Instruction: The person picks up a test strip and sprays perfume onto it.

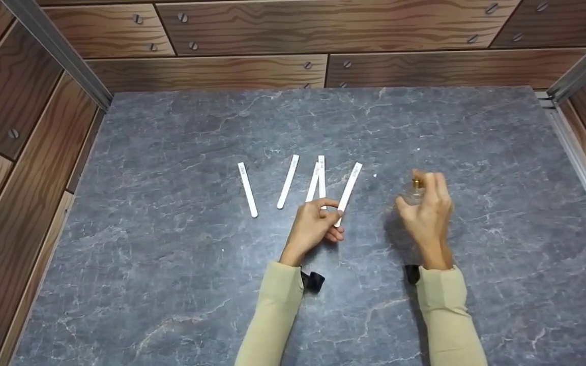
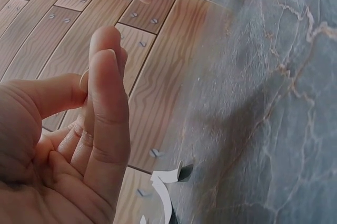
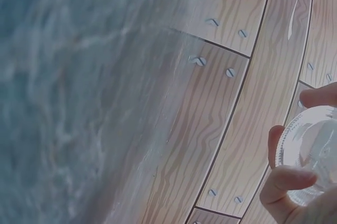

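Between the thumb and fingers of my left hand (image 1: 312, 226) I pinch a white paper test strip (image 1: 350, 187), its printed end pointing up and away. My right hand (image 1: 428, 213), raised to the right of it, grips a clear glass spray bottle with a gold top (image 1: 416, 182). The right wrist view shows the round, ridged base of the bottle (image 3: 303, 155) with fingers around it. In the left wrist view the held strip appears edge-on, mostly hidden by the fingers. Two more strips (image 1: 322, 173) overlap just beyond my left hand, which covers their lower ends.
Two further white strips lie apart to the left, one tilted strip (image 1: 288, 182) and one farther-left strip (image 1: 248, 190). The grey marbled tabletop (image 1: 181, 264) is bordered by wood-patterned panels (image 1: 252, 28) and metal rails (image 1: 585, 162).
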Tool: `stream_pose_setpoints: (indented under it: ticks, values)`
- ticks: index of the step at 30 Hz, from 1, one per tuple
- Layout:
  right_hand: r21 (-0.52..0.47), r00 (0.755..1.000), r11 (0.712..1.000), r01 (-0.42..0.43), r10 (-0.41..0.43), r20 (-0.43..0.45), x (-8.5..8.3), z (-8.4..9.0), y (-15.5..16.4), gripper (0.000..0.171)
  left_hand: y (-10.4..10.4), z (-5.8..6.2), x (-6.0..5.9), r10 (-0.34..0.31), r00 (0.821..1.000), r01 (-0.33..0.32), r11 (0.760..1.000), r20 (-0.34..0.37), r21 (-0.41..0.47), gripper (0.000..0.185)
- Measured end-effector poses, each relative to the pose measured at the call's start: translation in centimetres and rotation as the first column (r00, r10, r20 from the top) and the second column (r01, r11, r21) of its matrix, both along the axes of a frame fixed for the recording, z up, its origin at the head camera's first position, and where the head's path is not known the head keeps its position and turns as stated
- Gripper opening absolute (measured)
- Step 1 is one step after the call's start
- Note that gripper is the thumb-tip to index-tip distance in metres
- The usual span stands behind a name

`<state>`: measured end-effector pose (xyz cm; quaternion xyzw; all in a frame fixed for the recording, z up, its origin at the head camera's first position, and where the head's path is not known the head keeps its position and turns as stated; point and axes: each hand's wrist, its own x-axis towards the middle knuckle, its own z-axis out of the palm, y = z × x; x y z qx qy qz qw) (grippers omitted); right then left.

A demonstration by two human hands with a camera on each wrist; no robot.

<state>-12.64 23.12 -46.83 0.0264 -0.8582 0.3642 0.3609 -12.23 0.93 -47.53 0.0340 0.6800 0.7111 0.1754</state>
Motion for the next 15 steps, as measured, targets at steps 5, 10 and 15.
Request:
stream_pose_setpoints:
  ticks: [5, 10, 15]
  values:
    - [-0.003, 1.000, 1.000, 0.015, -0.015, 0.004, 0.10, -0.02, 0.27, 0.044, 0.10, -0.03, -0.03, -0.005, 1.000, 0.005, 1.000, -0.002, 0.001, 0.024]
    - [-0.034, 1.000, 0.999, 0.025, -0.025, 0.000, 0.12, 0.00, 0.43, 0.042, 0.22, -0.27, -0.07, -0.014, 1.000, 0.014, 1.000, -0.004, 0.000, 0.025]
    - [-0.037, 0.999, 0.999, 0.033, -0.033, -0.006, 0.13, 0.04, 0.49, 0.043, 0.26, -0.49, -0.08, -0.016, 1.000, 0.016, 1.000, -0.013, -0.007, 0.024]
